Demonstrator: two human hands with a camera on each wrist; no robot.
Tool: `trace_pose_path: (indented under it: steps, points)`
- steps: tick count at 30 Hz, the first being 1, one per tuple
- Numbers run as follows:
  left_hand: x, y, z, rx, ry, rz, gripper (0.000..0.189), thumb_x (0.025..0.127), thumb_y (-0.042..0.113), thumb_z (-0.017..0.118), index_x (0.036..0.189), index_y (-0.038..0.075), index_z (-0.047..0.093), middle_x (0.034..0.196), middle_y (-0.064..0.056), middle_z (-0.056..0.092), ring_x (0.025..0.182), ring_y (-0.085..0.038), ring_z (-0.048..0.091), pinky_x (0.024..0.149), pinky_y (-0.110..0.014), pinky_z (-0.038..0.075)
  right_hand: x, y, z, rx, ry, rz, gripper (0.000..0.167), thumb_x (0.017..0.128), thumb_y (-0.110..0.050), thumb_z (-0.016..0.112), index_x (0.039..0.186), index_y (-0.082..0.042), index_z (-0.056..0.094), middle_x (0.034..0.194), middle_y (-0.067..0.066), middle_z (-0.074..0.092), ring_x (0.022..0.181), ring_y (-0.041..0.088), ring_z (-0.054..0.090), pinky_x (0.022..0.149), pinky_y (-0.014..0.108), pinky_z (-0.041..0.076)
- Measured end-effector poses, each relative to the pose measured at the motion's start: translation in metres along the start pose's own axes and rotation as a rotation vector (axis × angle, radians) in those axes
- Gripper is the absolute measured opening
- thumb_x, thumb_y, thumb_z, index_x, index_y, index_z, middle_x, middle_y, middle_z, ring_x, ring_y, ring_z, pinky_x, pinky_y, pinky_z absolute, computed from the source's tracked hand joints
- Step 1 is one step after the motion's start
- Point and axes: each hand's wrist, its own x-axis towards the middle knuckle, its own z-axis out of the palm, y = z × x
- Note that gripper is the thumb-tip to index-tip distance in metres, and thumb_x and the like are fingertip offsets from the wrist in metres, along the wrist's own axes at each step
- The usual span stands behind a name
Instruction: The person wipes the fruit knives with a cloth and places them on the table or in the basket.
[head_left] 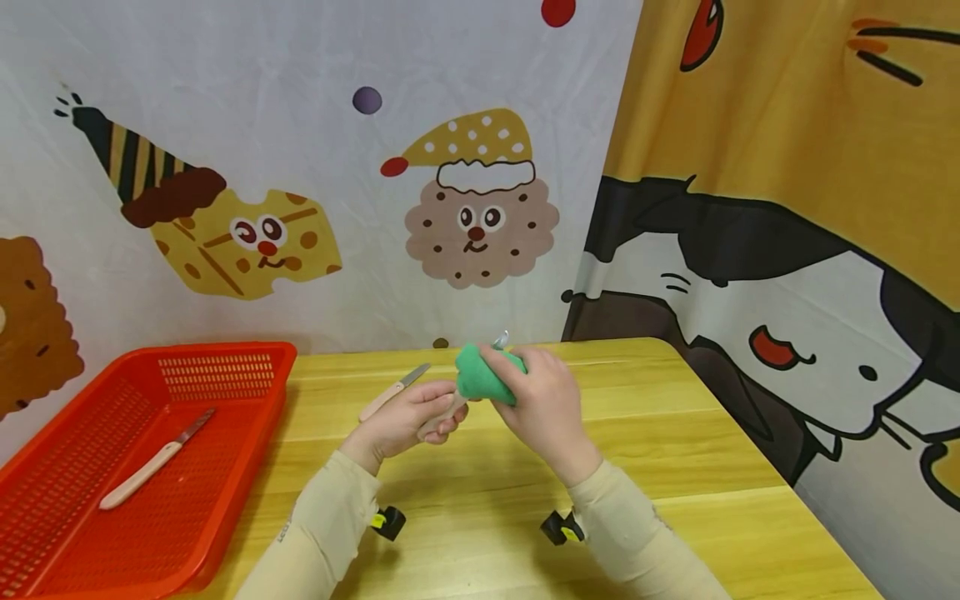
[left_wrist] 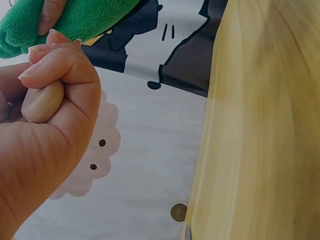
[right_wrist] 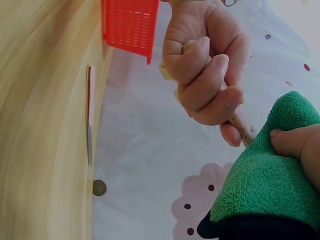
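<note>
My left hand grips a knife by its pale handle, fingers curled round it. The rounded handle end shows inside that fist in the left wrist view. My right hand holds a green towel folded about the blade, with the thumb pressed on the cloth in the right wrist view. Most of the blade is hidden; a shiny tip pokes out beyond the towel. On the table just behind my left hand lies a second knife with a pale handle.
A red plastic basket stands at the left of the wooden table, with another pale-handled knife lying inside. Behind the table hangs a cartoon-printed curtain. A small black device sits by the left wrist, another by the right.
</note>
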Motion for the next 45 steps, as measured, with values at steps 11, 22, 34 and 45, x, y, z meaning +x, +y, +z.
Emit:
trace_pose_path:
  steps: [11, 22, 34, 45]
  points:
    - [0.000, -0.010, -0.003, -0.005, -0.034, 0.020, 0.027, 0.109, 0.019, 0.036, 0.121, 0.016, 0.060, 0.091, -0.002, 0.052, 0.067, -0.007, 0.043, 0.056, -0.019, 0.034, -0.006, -0.003, 0.008, 0.003, -0.041, 0.006, 0.057, 0.072, -0.015, 0.088, 0.125, -0.022, 0.067, 0.098, 0.015, 0.065, 0.085, 0.033, 0.065, 0.069, 0.046, 0.054]
    - [0.000, -0.009, -0.002, 0.002, -0.021, 0.008, 0.031, 0.110, 0.015, 0.032, 0.120, 0.017, 0.061, 0.091, -0.003, 0.051, 0.067, -0.008, 0.044, 0.055, -0.019, 0.035, -0.005, -0.002, 0.008, -0.006, -0.073, 0.029, 0.055, 0.075, -0.018, 0.088, 0.125, -0.022, 0.067, 0.101, 0.014, 0.065, 0.087, 0.032, 0.064, 0.071, 0.046, 0.054]
    - [-0.002, -0.013, 0.000, -0.001, -0.020, 0.008, 0.035, 0.109, 0.012, 0.035, 0.132, -0.009, 0.051, 0.090, -0.002, 0.054, 0.067, -0.006, 0.045, 0.055, -0.019, 0.036, -0.006, 0.007, 0.007, -0.028, -0.049, 0.052, 0.057, 0.073, -0.023, 0.090, 0.124, -0.021, 0.066, 0.096, 0.014, 0.065, 0.081, 0.032, 0.064, 0.067, 0.045, 0.053]
    - [-0.005, -0.016, 0.000, -0.029, -0.057, 0.004, 0.037, 0.109, 0.012, 0.033, 0.133, -0.012, 0.048, 0.090, -0.001, 0.054, 0.068, -0.006, 0.046, 0.055, -0.017, 0.036, -0.006, 0.018, 0.003, -0.044, -0.056, 0.102, 0.057, 0.075, -0.020, 0.087, 0.128, -0.021, 0.065, 0.099, 0.016, 0.066, 0.081, 0.034, 0.064, 0.069, 0.048, 0.053]
